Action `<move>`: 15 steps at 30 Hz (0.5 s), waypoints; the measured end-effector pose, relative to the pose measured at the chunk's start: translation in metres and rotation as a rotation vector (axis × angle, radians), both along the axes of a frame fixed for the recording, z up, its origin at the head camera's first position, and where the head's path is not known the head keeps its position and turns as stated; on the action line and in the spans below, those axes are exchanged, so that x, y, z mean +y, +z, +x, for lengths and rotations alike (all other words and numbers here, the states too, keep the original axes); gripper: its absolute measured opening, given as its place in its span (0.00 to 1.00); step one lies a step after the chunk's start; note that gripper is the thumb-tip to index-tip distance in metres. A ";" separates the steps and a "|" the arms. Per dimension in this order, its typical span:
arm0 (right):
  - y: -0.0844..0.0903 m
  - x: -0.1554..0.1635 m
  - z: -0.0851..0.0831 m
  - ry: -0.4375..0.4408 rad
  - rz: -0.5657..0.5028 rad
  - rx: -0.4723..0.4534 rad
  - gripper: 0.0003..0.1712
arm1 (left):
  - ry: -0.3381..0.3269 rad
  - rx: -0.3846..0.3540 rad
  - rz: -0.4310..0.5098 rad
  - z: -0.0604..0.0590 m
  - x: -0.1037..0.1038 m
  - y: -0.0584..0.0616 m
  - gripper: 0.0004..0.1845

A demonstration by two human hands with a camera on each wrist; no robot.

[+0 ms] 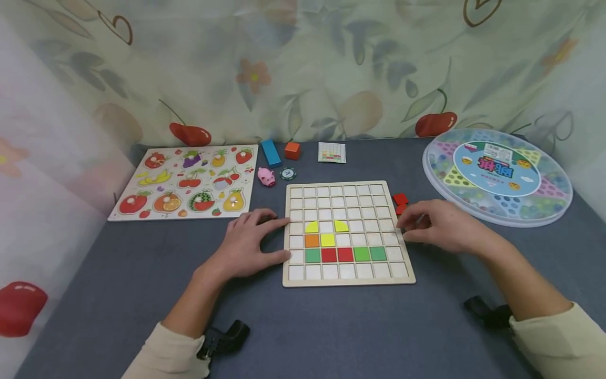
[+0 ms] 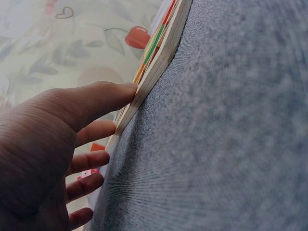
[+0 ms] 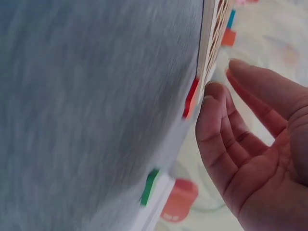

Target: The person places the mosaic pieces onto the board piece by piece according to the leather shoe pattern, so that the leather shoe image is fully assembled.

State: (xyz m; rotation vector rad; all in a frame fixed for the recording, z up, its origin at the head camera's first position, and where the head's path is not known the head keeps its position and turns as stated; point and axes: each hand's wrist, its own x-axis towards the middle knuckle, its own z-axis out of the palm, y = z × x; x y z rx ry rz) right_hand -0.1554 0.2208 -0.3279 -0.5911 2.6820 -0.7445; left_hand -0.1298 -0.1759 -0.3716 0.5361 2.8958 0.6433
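Observation:
A wooden grid board [image 1: 349, 282] lies flat, with yellow, orange, red and green tiles in several of its squares. My left hand [image 1: 247, 245] touches the board's left edge with thumb and index finger, the other fingers spread in the left wrist view. Beside the right edge, my right hand [image 1: 440, 223] has loosely bent fingers. Nothing shows between thumb and fingertips of that hand [image 3: 260, 139] in the right wrist view. Two red tiles [image 1: 400, 199] lie just beyond its fingertips, right of the board. A green piece [image 3: 149, 186] shows on the table in the right wrist view.
At the back stand a pattern card [image 1: 332, 152], a blue block [image 1: 271, 153], an orange block [image 1: 292, 151], a pink pig figure [image 1: 266, 177] and a round chip [image 1: 288, 173]. A fruit picture board [image 1: 163, 189] lies left, a round game box [image 1: 497, 168] right.

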 end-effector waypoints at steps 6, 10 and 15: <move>-0.004 0.030 -0.012 -0.073 0.063 0.036 0.16 | -0.004 -0.002 0.006 0.000 -0.001 0.000 0.39; -0.008 0.048 -0.020 -0.090 0.122 0.066 0.19 | -0.003 -0.002 0.006 0.000 -0.002 0.000 0.39; -0.012 0.063 -0.025 -0.092 0.174 0.084 0.22 | 0.000 -0.006 0.007 0.000 -0.002 0.000 0.39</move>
